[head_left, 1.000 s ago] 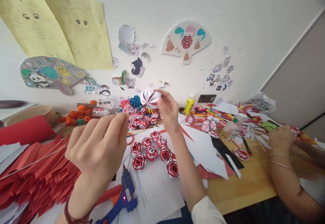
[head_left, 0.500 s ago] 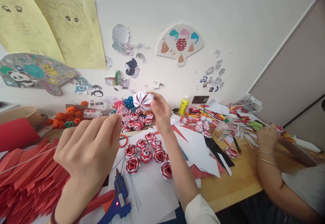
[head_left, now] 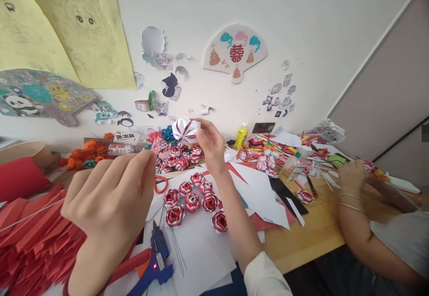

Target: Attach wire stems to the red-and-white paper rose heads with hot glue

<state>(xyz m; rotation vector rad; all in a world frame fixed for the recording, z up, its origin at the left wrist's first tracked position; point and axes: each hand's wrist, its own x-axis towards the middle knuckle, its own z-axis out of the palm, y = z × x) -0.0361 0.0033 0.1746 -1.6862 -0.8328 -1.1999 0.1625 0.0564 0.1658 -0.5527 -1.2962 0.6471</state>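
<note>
Raised over the table, my right hand [head_left: 211, 144] pinches a white and red folded paper flower [head_left: 185, 130] between thumb and fingers. My left hand [head_left: 109, 197] is closed, its back towards me, left of the flower and apart from it; whatever its fingertips hold is hidden. Below the hands, several red and white paper flowers [head_left: 192, 202] sit on white paper [head_left: 201, 247]. A blue glue gun [head_left: 159, 253] with a lit red light lies near my left wrist, beside thin wires [head_left: 177, 249]. Orange-handled scissors [head_left: 161, 183] show partly behind my left hand.
Folded red paper strips [head_left: 30, 238] pile up at the left. More finished flowers [head_left: 177, 159] lie against the wall, near a yellow bottle [head_left: 241, 136]. At the right, a co-worker's hand [head_left: 351, 177] handles something over the wooden table [head_left: 284, 251].
The flower in my right hand has turned slightly, with its striped side tilted differently. Both hands stay close to where they were, and the view has shifted a little.
</note>
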